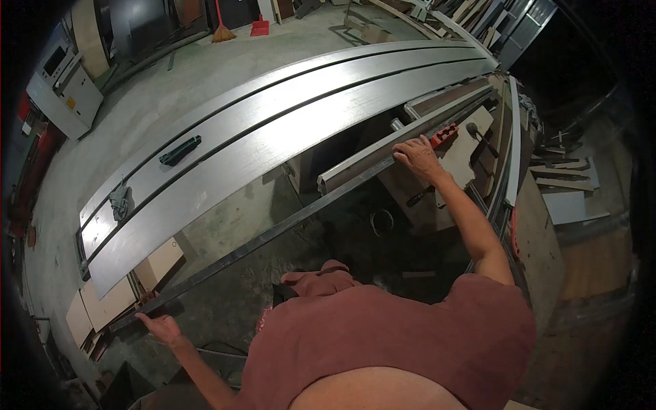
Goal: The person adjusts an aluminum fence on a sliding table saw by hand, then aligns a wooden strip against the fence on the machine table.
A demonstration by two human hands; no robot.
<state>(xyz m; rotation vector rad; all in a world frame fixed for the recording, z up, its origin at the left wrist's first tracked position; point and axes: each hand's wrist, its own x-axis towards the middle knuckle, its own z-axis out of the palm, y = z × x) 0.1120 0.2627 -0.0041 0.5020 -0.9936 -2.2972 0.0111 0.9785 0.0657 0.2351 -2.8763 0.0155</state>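
A long dark bar (273, 234) runs diagonally from the lower left up to the right, in front of the person's body. My left hand (161, 329) is under the bar's lower left end, thumb and fingers around its edge. Farther up, my right hand (418, 158) rests over the bar with bent fingers, beside a metal rail (369, 156). Just right of that hand lies a red tool (444, 135). Beyond the bar stretches a long silver sliding table (273, 137) with two dark grooves.
On the silver table lie a green-and-black object (180, 151) and a grey cloth (119, 201). Wooden boards (109, 301) stand below its left end. A white machine cabinet (66, 92) is at the upper left. Board offcuts (564, 174) are piled at the right.
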